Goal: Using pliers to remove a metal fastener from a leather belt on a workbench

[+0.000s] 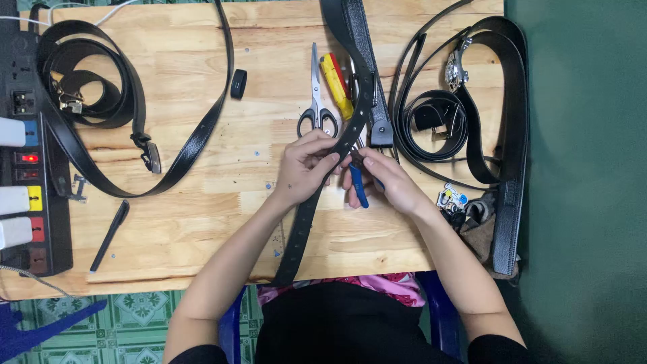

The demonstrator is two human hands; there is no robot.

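Pinching the long black perforated leather belt strap [317,195] between thumb and fingertips, the left hand [304,165] has its grip clenched on the strap at a row of punched holes. Just right of that grip, the right hand [385,183] is closed around a blue-handled plier-type tool [358,185], its head meeting the strap beside the left fingertips.

Strap runs diagonally under both hands across the pale wooden surface [202,222], far end toward the buckle [381,131], near end hanging over the front edge.

Handling judgement: strap looks light, flexible, smooth-faced; likely to slide or twist unless pinched flat close to the working hole. Hold by both edges, next to the tool.

Just beyond the grip: steel scissors with black handles [315,101], yellow-and-red utility knife [335,84]. Further left: coiled black belts [87,87], small black loop [238,83], power strip [27,168]. Further right: more coiled black belts [472,101].
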